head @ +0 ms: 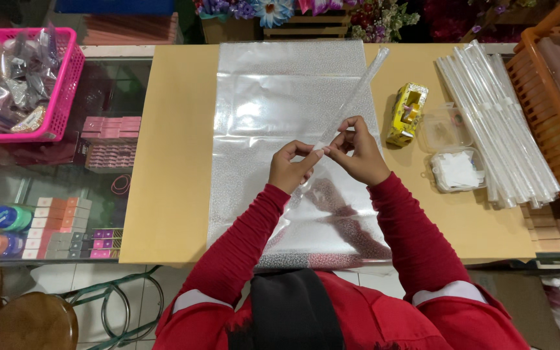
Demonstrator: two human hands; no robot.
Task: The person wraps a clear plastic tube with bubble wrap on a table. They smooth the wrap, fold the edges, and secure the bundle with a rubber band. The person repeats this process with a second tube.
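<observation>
- The left hand (291, 167) and the right hand (356, 153) meet over the middle of the tan table (170, 188).
- Both hands pinch the near end of a long clear rolled tube (352, 97). The fingers are closed tight on it, with a small white bit between the fingertips.
- The tube slants up and away to the far right, above a big shiny clear sheet (280, 91) that lies flat on the table.
- Just right of the hands stands a yellow tape holder (407, 113).
- Next to it sit two small clear boxes (452, 155). The near one has white pieces inside.
- Farther right lies a pile of many clear rolled tubes (500, 123), side by side.
- At the right edge is an orange basket (546, 97) with long wrapped things in it.
- At the far left is a pink basket (59, 91) full of small shiny packets.
- Under the glass on the left are rows of little pink and white boxes (66, 227) and two round blue tubs (4, 230).
- Flowers (273, 10) stand at the far side of the table.
- A brown stool (30, 324) is near, at the bottom left.
</observation>
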